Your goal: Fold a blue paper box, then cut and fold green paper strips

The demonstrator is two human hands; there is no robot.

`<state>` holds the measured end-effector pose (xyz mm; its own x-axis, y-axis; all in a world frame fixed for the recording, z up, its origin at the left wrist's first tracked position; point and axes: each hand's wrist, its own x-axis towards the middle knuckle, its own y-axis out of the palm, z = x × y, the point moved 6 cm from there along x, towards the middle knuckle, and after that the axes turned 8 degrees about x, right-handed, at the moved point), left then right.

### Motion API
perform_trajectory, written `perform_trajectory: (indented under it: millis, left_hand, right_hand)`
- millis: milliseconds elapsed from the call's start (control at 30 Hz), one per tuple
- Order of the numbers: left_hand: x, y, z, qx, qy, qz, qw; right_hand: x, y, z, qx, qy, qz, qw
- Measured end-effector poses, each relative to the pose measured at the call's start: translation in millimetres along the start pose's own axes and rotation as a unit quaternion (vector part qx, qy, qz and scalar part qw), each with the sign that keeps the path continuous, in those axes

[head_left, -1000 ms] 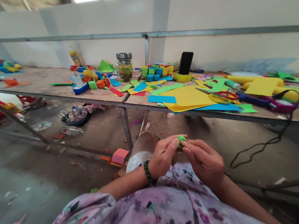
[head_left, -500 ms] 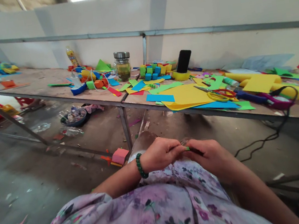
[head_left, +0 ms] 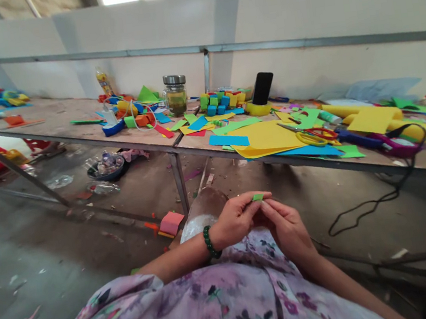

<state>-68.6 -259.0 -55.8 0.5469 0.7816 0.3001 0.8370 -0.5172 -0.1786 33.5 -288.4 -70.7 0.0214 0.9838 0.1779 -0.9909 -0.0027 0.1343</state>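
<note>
Above my lap, a small green piece of foam or paper [head_left: 258,197] shows between my fingertips. My left hand [head_left: 234,220] is closed and pinches it between thumb and fingers; a dark green bead bracelet [head_left: 210,242] circles that wrist. My right hand [head_left: 287,224] meets it from the other side, its thumb and fingers pressed together at the piece's lower right edge. Part of the piece is hidden by the fingers. Under both hands lies my floral clothing [head_left: 231,296].
Across the table [head_left: 58,117] ahead lie yellow sheets [head_left: 265,136], a blue strip [head_left: 228,140], scissors [head_left: 312,137], a purple-and-blue tool [head_left: 395,147] with a cord, small coloured cubes [head_left: 215,102], a phone [head_left: 262,88] and a glass jar [head_left: 176,99]. A basin [head_left: 106,169] sits on the floor.
Both hands have risen slightly, and the right has turned more upright with its fingertips against the left's. More of the green piece shows now. The table things stay put.
</note>
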Motion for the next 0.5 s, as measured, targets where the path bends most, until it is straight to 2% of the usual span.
perform_trajectory:
  millis: [67,133,200,267,367,500]
  left_hand:
    - [-0.7,-6.5,-5.5,0.073,0.053,-0.017,0.996]
    - [-2.1,-10.3,-11.1,0.158,0.102,-0.015,0.982]
    - [-3.9,-9.9,-16.0,0.246,0.137,0.009,0.959]
    - [-5.6,-7.5,-19.7,0.317,0.153,0.040,0.935]
    - [-7.3,-5.1,-25.6,0.344,0.160,0.073,0.922]
    - [-7.1,-4.7,-29.5,0.279,0.158,0.094,0.942]
  right_hand:
    - [-2.0,-6.0,16.9,-0.172,-0.071,0.007,0.983]
    - [-6.0,-12.0,39.9,-0.309,-0.176,-0.017,0.934]
    - [-11.8,-13.5,60.4,-0.373,-0.280,-0.039,0.883]
    - [-15.1,-9.5,70.8,-0.396,-0.343,-0.021,0.852]
    - [-13.5,-4.2,73.4,-0.404,-0.358,0.017,0.842]
    - [-8.9,-3.9,73.5,-0.392,-0.332,0.025,0.857]
